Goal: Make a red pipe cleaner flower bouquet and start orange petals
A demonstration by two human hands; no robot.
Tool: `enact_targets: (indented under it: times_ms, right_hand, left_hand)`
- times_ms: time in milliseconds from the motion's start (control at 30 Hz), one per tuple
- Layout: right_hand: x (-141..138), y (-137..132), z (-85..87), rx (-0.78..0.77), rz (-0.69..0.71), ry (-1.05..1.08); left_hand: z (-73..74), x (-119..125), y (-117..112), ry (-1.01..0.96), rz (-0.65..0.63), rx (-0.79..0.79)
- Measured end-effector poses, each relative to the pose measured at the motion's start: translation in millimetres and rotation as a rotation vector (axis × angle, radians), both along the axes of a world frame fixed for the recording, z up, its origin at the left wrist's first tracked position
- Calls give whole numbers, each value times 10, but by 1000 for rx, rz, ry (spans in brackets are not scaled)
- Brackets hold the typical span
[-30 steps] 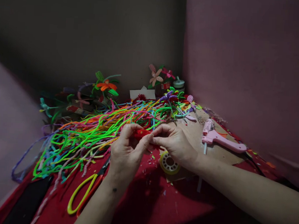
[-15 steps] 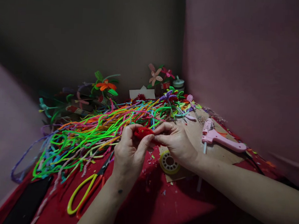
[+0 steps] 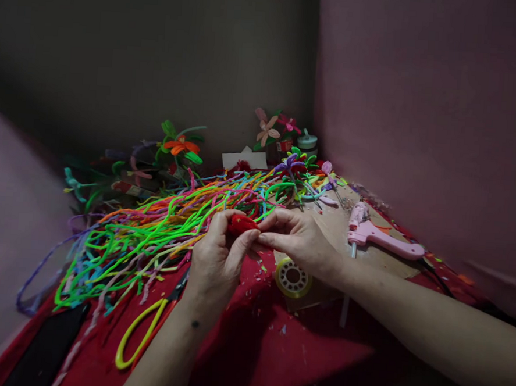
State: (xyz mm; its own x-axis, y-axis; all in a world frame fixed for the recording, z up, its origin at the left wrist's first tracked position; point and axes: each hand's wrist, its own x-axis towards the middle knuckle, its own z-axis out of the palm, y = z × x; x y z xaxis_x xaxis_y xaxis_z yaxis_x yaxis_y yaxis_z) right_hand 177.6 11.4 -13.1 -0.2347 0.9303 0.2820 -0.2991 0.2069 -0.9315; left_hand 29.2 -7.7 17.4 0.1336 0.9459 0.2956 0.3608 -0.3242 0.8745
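Note:
My left hand [image 3: 219, 257] and my right hand [image 3: 301, 242] meet over the red cloth, both pinching a small red pipe-cleaner piece [image 3: 241, 223] between thumbs and fingers. Its exact shape is partly hidden by my fingers. Just behind my hands lies a big pile of coloured pipe cleaners [image 3: 150, 233], mostly neon green, orange and pink.
Yellow-handled scissors [image 3: 142, 337] lie by my left forearm. A yellow tape spool [image 3: 293, 278] sits under my right wrist, a pink glue gun [image 3: 380, 235] on cardboard at right. Finished pipe-cleaner flowers [image 3: 180, 147] stand at the back by the walls. A black flat object [image 3: 45, 349] lies at lower left.
Both hands keep working the red piece, fingers shifting slightly; the view has drifted a little, so everything sits a touch higher.

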Motion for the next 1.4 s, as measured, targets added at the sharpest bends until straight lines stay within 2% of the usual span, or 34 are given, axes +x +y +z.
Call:
enact_targets:
  times_ms: [267,400,567,767,933,1133,1267,1400]
  right_hand:
    - [25,56,-2,-129,64,104]
    - [36,47,31,-131,82,56]
    - [37,46,-2,-23,101,-46]
    - [5,43,-76,99,1,-88]
    - [14,38,-65,169,-96,-106]
    - [26,29,-35,210,-177,-130]
    - [13,30,-55,239,-221,-162]
    - [8,14,-74,332,-294,-239]
  left_hand:
    - [-10,2,-29,63,-26,9]
    - [18,-2,-30,38,-52,-23]
    - [22,-11,-17,73,-57,-23]
    - [14,-23,-16,80,-73,-27]
    - [53,-61,-6,70,-84,-34]
    - [144,-120,-1,5,43,98]
    - [127,-186,-22,122,66,213]
    - [100,-209,-8,273,76,435]
